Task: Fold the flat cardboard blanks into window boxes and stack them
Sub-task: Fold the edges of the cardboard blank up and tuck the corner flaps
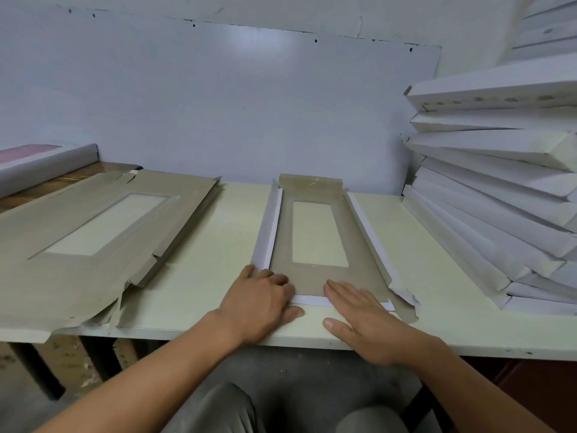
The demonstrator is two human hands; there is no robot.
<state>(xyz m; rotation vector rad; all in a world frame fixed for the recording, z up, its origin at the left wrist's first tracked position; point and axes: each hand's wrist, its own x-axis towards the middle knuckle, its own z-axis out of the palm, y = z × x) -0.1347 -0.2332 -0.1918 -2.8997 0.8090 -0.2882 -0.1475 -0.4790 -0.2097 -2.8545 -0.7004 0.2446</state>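
A brown cardboard blank (315, 276) with a clear window lies lengthwise in the middle of the pale table (218, 245). Its long side flaps and near end flap are folded inward and show their white faces. My left hand (260, 303) presses the near left corner, fingers bent over the flap. My right hand (359, 314) lies flat on the near end flap with straight fingers. A stack of flat blanks (87, 232) lies on the left. Folded white boxes (505, 195) are piled at the right.
A white wall board (218, 104) stands close behind the table. A long white box (40, 164) rests at the far left on a wooden surface. The table's front edge runs just under my wrists, with my knees below it.
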